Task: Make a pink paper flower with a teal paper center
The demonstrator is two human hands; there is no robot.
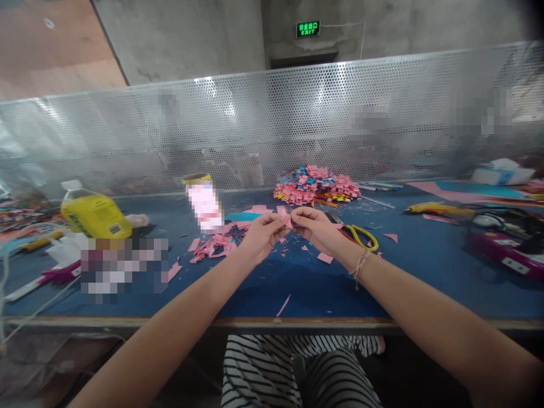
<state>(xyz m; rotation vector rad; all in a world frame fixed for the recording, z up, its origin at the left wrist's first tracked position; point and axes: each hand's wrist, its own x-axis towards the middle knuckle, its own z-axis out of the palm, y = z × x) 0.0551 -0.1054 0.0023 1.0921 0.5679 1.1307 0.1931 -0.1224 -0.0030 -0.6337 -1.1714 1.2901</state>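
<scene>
A small pink piece (283,213) is pinched between my two hands above the middle of the blue table. My left hand (266,233) grips its left and lower side with closed fingertips. On the right side, my right hand (312,226) holds it between thumb and fingers. The two hands nearly touch. Behind them lies a heap of pink and blue pieces (314,184). Loose pink scraps (216,247) are scattered left of my left hand. Yellow-handled scissors (364,237) lie just beyond my right wrist.
A yellow-labelled bottle (96,212) and a roll-shaped container (203,201) stand on the left. A purple device (505,252) with cables and a yellow tool (433,208) lie on the right. A perforated metal screen (297,119) runs along the back.
</scene>
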